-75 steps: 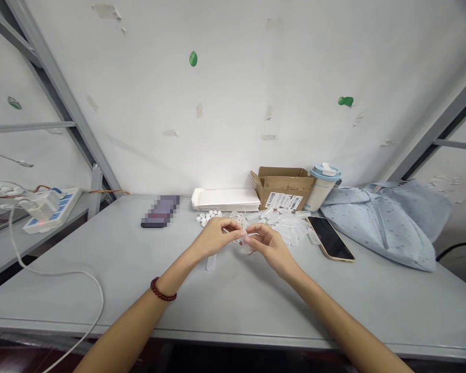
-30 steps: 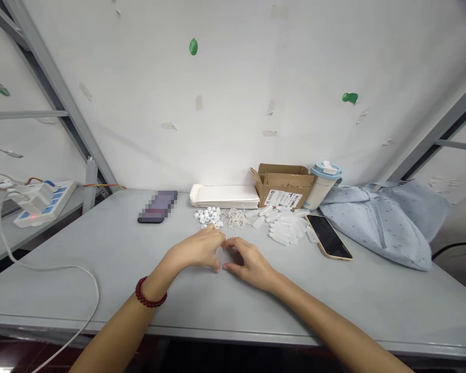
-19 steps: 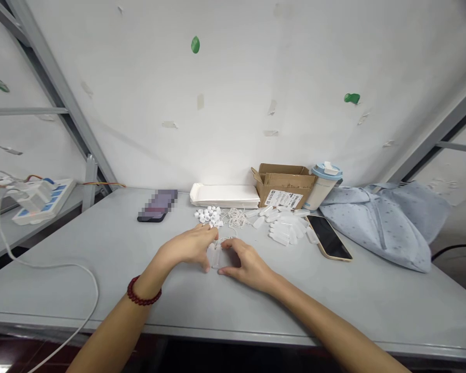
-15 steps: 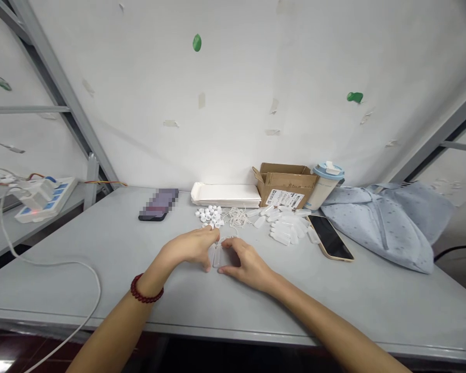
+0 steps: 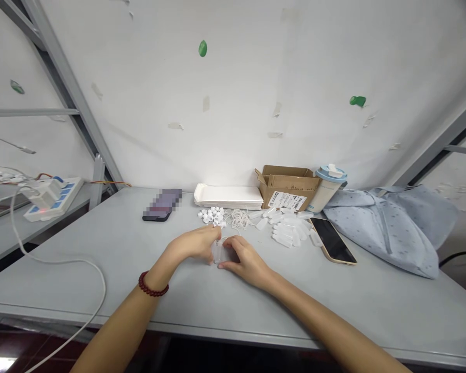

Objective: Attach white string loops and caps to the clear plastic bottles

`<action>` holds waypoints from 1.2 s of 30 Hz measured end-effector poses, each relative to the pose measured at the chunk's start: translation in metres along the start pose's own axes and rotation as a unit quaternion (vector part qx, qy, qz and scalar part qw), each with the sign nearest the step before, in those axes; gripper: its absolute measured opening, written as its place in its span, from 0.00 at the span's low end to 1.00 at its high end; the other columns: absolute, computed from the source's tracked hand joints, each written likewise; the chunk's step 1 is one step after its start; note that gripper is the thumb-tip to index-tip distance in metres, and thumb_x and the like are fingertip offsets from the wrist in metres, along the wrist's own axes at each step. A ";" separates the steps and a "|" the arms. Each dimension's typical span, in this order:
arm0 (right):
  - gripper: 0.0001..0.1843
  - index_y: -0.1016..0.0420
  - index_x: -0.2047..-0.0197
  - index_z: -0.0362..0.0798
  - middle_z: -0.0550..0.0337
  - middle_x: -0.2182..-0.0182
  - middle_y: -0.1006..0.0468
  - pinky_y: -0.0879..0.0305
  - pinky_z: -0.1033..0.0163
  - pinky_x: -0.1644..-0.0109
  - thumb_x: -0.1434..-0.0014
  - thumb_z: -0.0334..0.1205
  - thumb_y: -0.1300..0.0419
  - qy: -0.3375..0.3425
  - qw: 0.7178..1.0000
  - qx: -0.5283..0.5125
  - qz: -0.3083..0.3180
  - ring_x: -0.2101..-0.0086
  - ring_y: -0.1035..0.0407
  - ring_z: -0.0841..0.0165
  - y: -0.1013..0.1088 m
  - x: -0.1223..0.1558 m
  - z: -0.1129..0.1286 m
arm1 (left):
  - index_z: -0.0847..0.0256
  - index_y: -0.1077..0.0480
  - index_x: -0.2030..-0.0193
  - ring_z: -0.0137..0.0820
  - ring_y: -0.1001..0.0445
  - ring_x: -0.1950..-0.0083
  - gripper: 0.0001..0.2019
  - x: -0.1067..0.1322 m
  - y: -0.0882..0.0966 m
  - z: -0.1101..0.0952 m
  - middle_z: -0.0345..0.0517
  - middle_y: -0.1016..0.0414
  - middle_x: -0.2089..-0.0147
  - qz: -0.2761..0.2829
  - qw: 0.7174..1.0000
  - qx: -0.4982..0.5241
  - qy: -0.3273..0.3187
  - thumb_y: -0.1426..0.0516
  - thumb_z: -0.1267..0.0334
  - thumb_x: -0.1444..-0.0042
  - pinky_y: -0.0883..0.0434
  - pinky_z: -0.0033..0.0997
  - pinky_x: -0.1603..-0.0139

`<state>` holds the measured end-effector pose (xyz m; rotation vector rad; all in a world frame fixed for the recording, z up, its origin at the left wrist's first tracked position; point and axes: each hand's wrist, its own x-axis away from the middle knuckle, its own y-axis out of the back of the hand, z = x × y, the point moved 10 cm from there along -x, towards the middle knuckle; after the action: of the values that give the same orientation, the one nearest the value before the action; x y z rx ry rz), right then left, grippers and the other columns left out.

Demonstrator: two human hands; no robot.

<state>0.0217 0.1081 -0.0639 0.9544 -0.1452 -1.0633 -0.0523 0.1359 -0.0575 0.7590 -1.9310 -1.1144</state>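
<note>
On the grey table lie a few small clear plastic tubes (image 5: 217, 253), side by side between my two hands. My left hand (image 5: 199, 244), with a dark red bead bracelet above its wrist, curves around them from the left, thumb low and fingers at the top end. From the right, my right hand (image 5: 245, 260) bends its thumb and fingers against their two ends. The hands partly cover the tubes, so their number is unclear. Just beyond sit a heap of white caps (image 5: 213, 215) and a tangle of thin white cords (image 5: 238, 218). More frosted plastic tubes (image 5: 289, 233) are piled to the right.
Behind the caps stands a stack of white boxes (image 5: 229, 196), beside an open cardboard box (image 5: 289, 189) and a blue-lidded cup (image 5: 328, 189). Phones (image 5: 336, 242) lie right and left (image 5: 161, 206). A light blue cloth bag (image 5: 388, 228) is far right; a white cable (image 5: 101, 295) crosses the left.
My hands have come slightly closer together around the clear tubes, and the gap beside my left thumb has narrowed. The whole view has shifted a little.
</note>
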 end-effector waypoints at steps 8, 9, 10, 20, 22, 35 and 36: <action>0.15 0.36 0.62 0.47 0.56 0.64 0.32 0.36 0.60 0.62 0.50 0.40 0.34 -0.024 1.000 0.011 -0.005 0.63 0.36 0.64 0.001 0.000 -0.003 | 0.61 0.39 0.56 0.40 0.33 0.53 0.23 0.001 0.001 -0.003 0.47 0.34 0.53 0.006 1.000 0.010 -0.004 0.38 0.62 0.61 0.36 0.32 0.59; 0.14 0.36 0.64 0.47 0.56 0.65 0.32 0.36 0.60 0.62 0.49 0.40 0.34 -0.019 1.000 0.011 -0.004 0.64 0.36 0.65 0.001 0.000 -0.002 | 0.61 0.39 0.56 0.40 0.33 0.53 0.23 0.002 0.001 -0.004 0.47 0.34 0.53 0.006 1.000 0.012 -0.003 0.38 0.62 0.61 0.36 0.32 0.58; 0.13 0.36 0.66 0.47 0.56 0.65 0.32 0.36 0.60 0.61 0.49 0.40 0.35 -0.013 1.000 0.010 -0.002 0.64 0.36 0.65 0.001 0.000 -0.001 | 0.61 0.39 0.56 0.40 0.33 0.53 0.23 0.002 0.001 -0.004 0.48 0.34 0.53 0.004 1.000 0.013 -0.002 0.38 0.62 0.61 0.36 0.32 0.58; 0.10 0.32 0.70 0.46 0.56 0.66 0.30 0.36 0.60 0.59 0.48 0.40 0.36 0.013 1.000 0.022 0.008 0.63 0.37 0.65 -0.001 0.000 0.005 | 0.61 0.38 0.55 0.40 0.32 0.54 0.25 0.000 0.003 0.000 0.47 0.33 0.53 -0.018 1.000 0.018 -0.010 0.37 0.60 0.62 0.35 0.32 0.58; 0.10 0.32 0.69 0.46 0.56 0.66 0.30 0.36 0.60 0.60 0.48 0.41 0.35 0.014 1.000 0.017 0.008 0.63 0.36 0.65 0.000 0.000 0.005 | 0.60 0.37 0.55 0.40 0.32 0.54 0.25 0.001 0.007 -0.001 0.47 0.33 0.54 -0.037 0.999 0.023 -0.023 0.37 0.58 0.62 0.35 0.32 0.59; 0.05 0.33 0.70 0.47 0.55 0.68 0.29 0.38 0.60 0.58 0.42 0.34 0.45 0.001 0.985 0.100 -0.143 0.63 0.35 0.64 0.075 0.004 -0.026 | 0.62 0.32 0.62 0.39 0.32 0.53 0.11 -0.006 0.046 -0.022 0.49 0.28 0.60 -0.318 0.945 0.015 -0.073 0.54 0.73 0.46 0.33 0.39 0.53; 0.05 0.33 0.70 0.47 0.55 0.67 0.29 0.38 0.59 0.57 0.42 0.33 0.45 -0.007 0.981 0.121 -0.151 0.62 0.35 0.64 0.081 0.004 -0.032 | 0.62 0.31 0.61 0.39 0.33 0.52 0.13 -0.009 0.042 -0.026 0.50 0.28 0.59 -0.310 0.947 0.010 -0.087 0.54 0.74 0.47 0.33 0.39 0.52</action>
<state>0.0951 0.1357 -0.0264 1.2155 -0.1474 -1.3537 -0.0303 0.1499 -0.0149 1.3782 -1.8949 -1.5757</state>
